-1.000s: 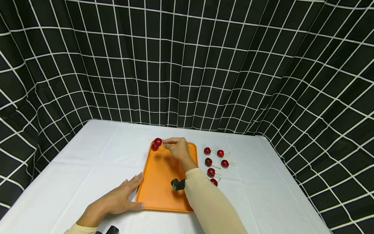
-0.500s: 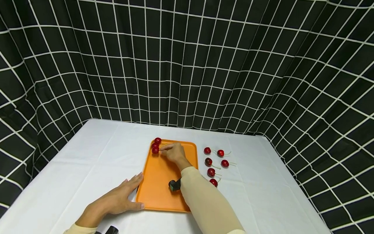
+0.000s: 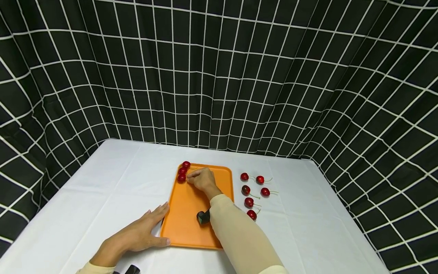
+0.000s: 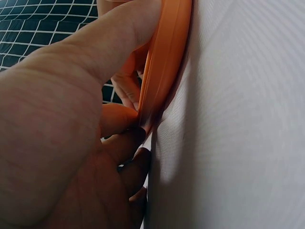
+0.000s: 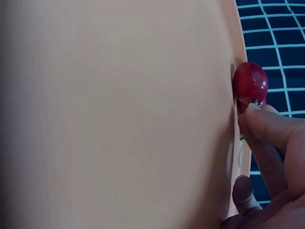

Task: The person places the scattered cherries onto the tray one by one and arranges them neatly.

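Right fingers (image 5: 268, 126): pinching cherry stem (image 5: 244, 137)
Left fingers (image 3: 156, 214): apart, touching tray (image 3: 186, 241)
Tray: three cherries (image 3: 183, 171)
Beside tray: six cherries (image 3: 249, 202), likely pending

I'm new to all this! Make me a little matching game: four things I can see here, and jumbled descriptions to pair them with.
Column one
1. tray
2. left hand
3. right hand
4. curtain

Column two
A. pinching at a cherry
B. black with white lines
C. plain orange
D. touching the tray's near left corner area

Pairs: 1-C, 2-D, 3-A, 4-B
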### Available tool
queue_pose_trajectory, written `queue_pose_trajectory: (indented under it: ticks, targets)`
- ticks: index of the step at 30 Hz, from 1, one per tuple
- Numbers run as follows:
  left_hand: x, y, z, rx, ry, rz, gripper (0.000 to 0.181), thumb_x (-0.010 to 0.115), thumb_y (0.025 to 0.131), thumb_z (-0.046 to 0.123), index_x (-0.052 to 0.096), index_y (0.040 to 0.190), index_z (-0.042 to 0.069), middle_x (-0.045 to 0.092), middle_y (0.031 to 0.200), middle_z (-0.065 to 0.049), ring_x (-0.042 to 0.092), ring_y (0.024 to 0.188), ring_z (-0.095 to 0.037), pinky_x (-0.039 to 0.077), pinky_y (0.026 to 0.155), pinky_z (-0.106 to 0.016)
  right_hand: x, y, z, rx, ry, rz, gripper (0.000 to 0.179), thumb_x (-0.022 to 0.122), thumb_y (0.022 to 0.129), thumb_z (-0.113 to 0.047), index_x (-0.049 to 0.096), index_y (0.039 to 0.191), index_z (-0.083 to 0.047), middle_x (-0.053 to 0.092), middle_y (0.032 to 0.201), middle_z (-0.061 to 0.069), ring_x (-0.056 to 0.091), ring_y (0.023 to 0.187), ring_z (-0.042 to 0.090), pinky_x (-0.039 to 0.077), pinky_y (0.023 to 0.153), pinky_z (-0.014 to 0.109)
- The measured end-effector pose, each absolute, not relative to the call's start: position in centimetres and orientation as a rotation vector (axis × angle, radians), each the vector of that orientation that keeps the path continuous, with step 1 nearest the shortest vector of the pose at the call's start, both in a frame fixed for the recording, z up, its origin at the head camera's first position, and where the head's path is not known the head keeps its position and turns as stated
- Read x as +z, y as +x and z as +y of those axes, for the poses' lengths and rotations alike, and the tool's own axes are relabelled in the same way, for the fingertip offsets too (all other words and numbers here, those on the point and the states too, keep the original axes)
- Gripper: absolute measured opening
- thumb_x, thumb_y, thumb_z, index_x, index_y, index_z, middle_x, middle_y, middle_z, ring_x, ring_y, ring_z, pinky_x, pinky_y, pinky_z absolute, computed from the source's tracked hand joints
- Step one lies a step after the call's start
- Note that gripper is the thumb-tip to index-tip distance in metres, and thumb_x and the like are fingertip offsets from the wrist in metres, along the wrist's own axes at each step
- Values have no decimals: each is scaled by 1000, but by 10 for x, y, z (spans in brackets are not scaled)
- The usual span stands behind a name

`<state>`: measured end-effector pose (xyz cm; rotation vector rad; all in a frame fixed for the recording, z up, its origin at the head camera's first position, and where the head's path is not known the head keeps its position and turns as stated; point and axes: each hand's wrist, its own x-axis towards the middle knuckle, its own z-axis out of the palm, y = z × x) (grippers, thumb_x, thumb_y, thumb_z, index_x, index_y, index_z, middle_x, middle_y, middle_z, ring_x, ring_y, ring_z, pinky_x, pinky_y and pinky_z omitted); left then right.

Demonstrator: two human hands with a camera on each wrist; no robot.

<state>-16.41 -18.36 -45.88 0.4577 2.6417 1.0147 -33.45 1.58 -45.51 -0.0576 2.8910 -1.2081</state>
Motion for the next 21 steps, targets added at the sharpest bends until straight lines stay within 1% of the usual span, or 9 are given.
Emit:
queue_pose_trajectory:
  ticks: [6,10,12,17,19,21]
  targets:
    - [-459,-164,-183,1007,475,2650,105,75,73,59,28,152,7,16,158,-8,9,142,-42,6,112,-58,-454,-333,17,-1204,-96,2882,6,84,77,-26,80,74,-29,68,80,-17,57,84,10,48,74,23]
    - [-458,-164,-182,1015,459,2651,106,75,72,59,29,152,8,17,158,-8,10,142,-43,8,112,-58,-451,-332,20,-1228,-113,2866,4,84,77,-27,80,76,-28,69,82,-15,58,85,12,48,73,24]
    - [-457,-164,-182,1018,449,2650,106,76,72,59,29,152,9,18,158,-7,10,141,-44,8,112,-59,-450,-331,22,-1233,-123,2864,4,83,77,-26,81,79,-28,70,85,-14,59,89,13,49,75,25]
    - [-456,-163,-182,1013,446,2649,105,76,72,59,29,152,9,17,158,-7,10,141,-45,9,112,-59,-445,-330,32,-1255,-158,2853,7,81,79,-26,81,85,-26,71,94,-11,59,103,18,49,87,29]
    - [-456,-162,-183,1012,449,2651,105,76,72,59,29,152,9,17,158,-6,10,141,-45,9,111,-60,-440,-329,38,-1299,-179,2824,8,80,80,-25,81,88,-23,71,96,-9,59,105,19,48,89,31]
    - [-456,-162,-183,1007,448,2655,105,75,72,60,29,152,9,17,159,-6,10,141,-45,9,111,-60,-432,-327,45,-1350,-201,2773,11,79,82,-24,81,92,-20,70,98,-7,59,104,19,49,88,32]
